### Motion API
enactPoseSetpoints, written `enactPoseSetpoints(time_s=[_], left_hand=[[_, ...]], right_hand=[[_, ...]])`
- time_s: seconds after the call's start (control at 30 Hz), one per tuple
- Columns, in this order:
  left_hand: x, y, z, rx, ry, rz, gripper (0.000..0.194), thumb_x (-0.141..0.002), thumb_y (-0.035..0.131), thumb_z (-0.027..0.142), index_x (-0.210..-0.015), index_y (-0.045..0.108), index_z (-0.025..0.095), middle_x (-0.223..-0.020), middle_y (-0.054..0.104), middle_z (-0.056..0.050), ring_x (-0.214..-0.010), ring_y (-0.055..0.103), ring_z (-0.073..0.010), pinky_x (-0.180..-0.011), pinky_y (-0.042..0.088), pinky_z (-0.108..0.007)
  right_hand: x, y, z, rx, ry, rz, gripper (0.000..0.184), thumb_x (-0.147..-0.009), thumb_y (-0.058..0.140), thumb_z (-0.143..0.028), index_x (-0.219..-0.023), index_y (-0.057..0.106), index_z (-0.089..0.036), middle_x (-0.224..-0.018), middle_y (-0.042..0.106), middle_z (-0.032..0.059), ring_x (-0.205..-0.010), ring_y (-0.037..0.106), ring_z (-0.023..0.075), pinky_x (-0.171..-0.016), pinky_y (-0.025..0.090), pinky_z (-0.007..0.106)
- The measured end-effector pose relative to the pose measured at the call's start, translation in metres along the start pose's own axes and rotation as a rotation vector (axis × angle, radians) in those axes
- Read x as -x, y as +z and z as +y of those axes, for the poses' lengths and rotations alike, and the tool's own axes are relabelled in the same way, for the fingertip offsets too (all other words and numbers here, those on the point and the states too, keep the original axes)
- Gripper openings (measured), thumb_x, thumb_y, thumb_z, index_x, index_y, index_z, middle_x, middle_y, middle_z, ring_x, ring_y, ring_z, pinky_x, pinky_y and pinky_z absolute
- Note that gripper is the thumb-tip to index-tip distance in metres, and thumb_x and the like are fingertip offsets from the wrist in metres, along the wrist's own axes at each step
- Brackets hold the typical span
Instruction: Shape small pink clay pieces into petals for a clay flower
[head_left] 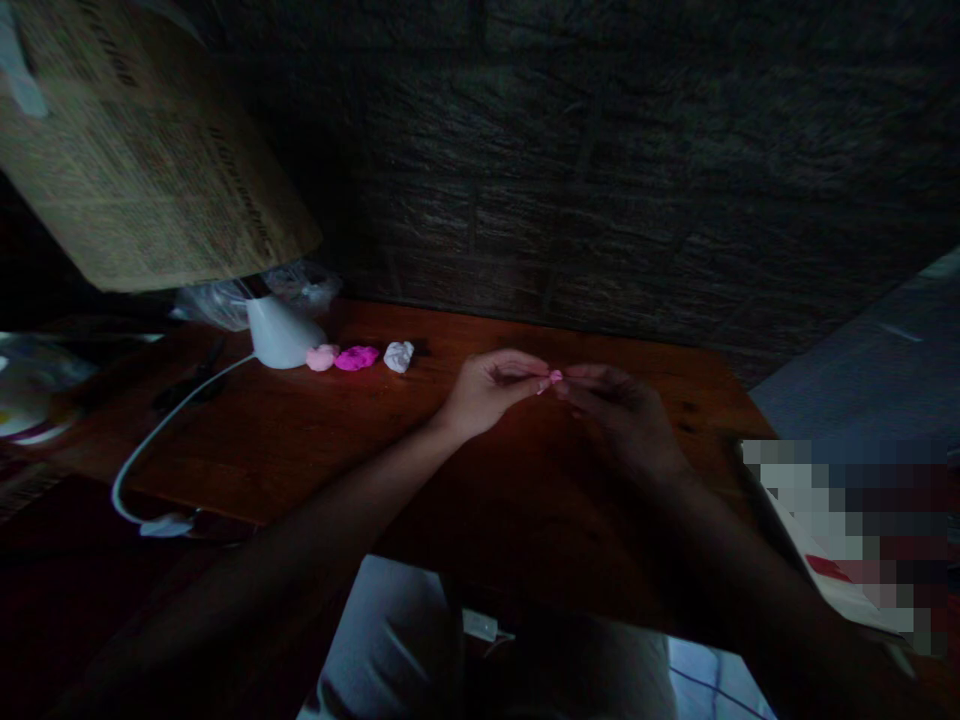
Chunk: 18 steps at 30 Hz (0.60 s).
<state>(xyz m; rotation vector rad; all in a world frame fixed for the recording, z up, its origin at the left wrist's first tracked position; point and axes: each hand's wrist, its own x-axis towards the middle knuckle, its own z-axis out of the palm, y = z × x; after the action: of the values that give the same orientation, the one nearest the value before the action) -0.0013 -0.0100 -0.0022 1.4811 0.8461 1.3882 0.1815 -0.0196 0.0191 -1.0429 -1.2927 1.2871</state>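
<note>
Between the fingertips of both hands is a small pink lump [555, 377] that looks like modelling clay. My left hand [491, 388] pinches it from the left, thumb below the fingers. From the right, my right hand [622, 408] closes its thumb and fingers on the same lump, slightly above the wooden table. To the left, three soft lumps lie in a row: a pale pink lump [322, 357], a bright magenta lump [356, 357] and a white lump [399, 356]. Dim light hides fine detail of the fingers.
A lamp with a white base [281, 330] and printed fabric shade [165, 150] stands at the left. Its white cable [161, 430] hangs over the table [322, 430]. Dark scissors [187, 385] lie nearby. Behind rises a dark brick-patterned wall [525, 180].
</note>
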Motion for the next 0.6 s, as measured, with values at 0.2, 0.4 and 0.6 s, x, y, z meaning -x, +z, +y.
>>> enactPoseSetpoints(time_s=[0.2,0.4,0.6], left_hand=[[-0.0005,0.0012,-0.0011,0.064,-0.019,-0.01,0.036,-0.069,0.087,0.034,-0.095,0.074,0.013,-0.1,0.08,-0.01,-0.094,0.076,-0.0214,-0.093,0.06,-0.038],[-0.0007,0.0026,0.0013,0.075,-0.043,0.041,0.034,-0.066,0.088,0.034,-0.09,0.075,0.013,-0.094,0.08,-0.008,-0.086,0.075,-0.0187,-0.09,0.06,-0.037],[0.0003,0.0049,0.003,0.112,-0.084,0.064,0.029,-0.065,0.087,0.028,-0.087,0.075,0.014,-0.087,0.08,-0.006,-0.077,0.073,-0.0155,-0.087,0.059,-0.036]], right_hand=[[0.0,-0.0014,0.0005,0.018,-0.003,-0.008,0.039,-0.058,0.092,-0.044,-0.087,0.077,-0.023,-0.088,0.081,0.0055,-0.085,0.073,0.0215,-0.069,0.053,0.03],[0.0003,-0.002,0.0013,0.002,0.003,-0.028,0.038,-0.065,0.089,-0.047,-0.092,0.078,-0.023,-0.093,0.081,0.0068,-0.092,0.074,0.023,-0.074,0.055,0.032],[0.0006,-0.0027,0.0033,0.02,-0.034,-0.028,0.035,-0.064,0.09,-0.04,-0.092,0.078,-0.023,-0.094,0.081,0.0057,-0.088,0.074,0.0219,-0.075,0.056,0.034]])
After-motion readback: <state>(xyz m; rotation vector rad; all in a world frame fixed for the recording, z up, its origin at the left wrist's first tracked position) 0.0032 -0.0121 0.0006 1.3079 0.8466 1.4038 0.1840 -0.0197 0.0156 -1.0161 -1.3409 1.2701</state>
